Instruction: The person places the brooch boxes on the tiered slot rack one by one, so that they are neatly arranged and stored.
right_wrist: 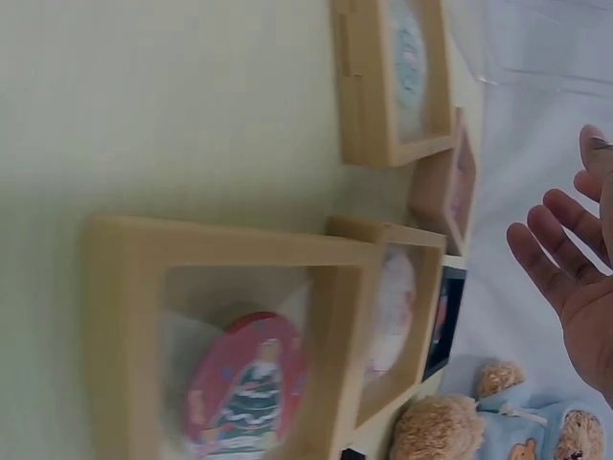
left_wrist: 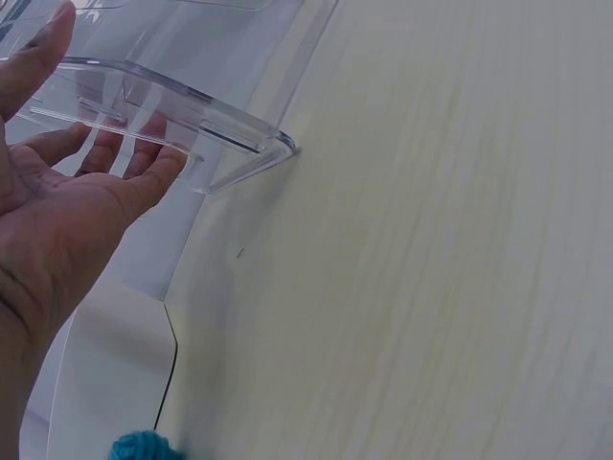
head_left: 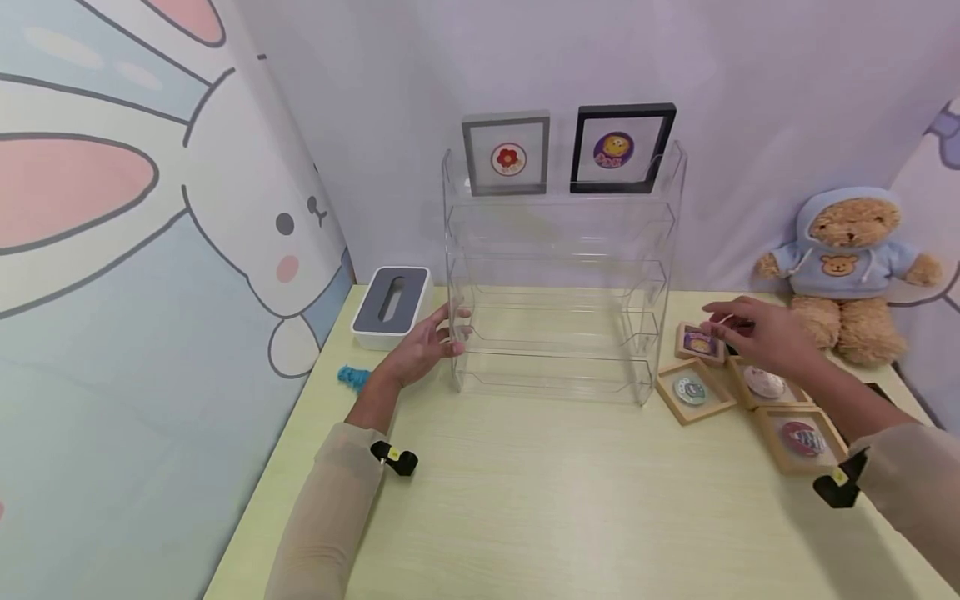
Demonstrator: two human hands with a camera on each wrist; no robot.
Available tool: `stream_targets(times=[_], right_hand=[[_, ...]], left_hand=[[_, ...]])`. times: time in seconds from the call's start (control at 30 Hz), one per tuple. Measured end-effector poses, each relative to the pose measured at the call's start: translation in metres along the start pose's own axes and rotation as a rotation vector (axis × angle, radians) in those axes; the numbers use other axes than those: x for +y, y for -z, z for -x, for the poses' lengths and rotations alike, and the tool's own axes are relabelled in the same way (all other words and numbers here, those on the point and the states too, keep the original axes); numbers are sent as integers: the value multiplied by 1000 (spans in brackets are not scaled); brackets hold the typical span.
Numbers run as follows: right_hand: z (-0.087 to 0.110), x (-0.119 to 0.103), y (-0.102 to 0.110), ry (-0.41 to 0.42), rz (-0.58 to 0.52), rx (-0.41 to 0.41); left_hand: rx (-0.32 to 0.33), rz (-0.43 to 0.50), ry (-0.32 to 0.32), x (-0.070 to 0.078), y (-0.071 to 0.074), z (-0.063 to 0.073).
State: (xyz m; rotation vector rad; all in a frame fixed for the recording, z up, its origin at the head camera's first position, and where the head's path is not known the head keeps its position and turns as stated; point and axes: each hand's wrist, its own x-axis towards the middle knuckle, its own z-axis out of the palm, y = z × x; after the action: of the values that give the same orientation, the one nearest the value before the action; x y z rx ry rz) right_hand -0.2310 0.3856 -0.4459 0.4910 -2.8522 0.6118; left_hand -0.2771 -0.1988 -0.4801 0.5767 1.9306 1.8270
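Here, the left hand (head_left: 420,348) lies at the side of the clear rack (head_left: 558,367), its fingers spread and slightly bent behind the plastic, its thumb well apart from them. The right hand (head_left: 772,333) is loosely open, thumb and fingers apart, hanging over the small wooden frame (head_left: 701,343) near the tabletop's (head_left: 585,500) right edge; it holds nothing.

The rack stands upright close to the tabletop's far edge, a stepped piece of smooth, see-through plastic with thin glossy rims. Its top tier bears a squarish grey frame (head_left: 507,156) with a red flower in a round inset, and a black frame (head_left: 623,150) with a purple oval one.

Towards the right edge lie more pale, straight-grained frames: a turned frame (head_left: 691,391) with a mint-green disc, a frame (head_left: 765,383) with a whitish disc, and a nearer frame (head_left: 802,439) whose red disc shows a Christmas tree. The right wrist view also shows a dark frame (right_wrist: 446,321) beside them.

A curly-furred teddy bear (head_left: 847,275) in a soft blue hoodie sits at the far right corner. At the far left corner is a white, round-cornered tissue box (head_left: 392,304) with a grey top.
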Motion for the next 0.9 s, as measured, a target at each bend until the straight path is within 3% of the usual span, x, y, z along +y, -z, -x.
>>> stream_targets(times=[0.33, 0.9], right_hand=[[14, 15, -19, 19, 22, 16], [-9, 42, -40, -65, 33, 28]], left_hand=[[1, -12, 9, 2, -1, 1], [-9, -2, 9, 0, 0, 1]])
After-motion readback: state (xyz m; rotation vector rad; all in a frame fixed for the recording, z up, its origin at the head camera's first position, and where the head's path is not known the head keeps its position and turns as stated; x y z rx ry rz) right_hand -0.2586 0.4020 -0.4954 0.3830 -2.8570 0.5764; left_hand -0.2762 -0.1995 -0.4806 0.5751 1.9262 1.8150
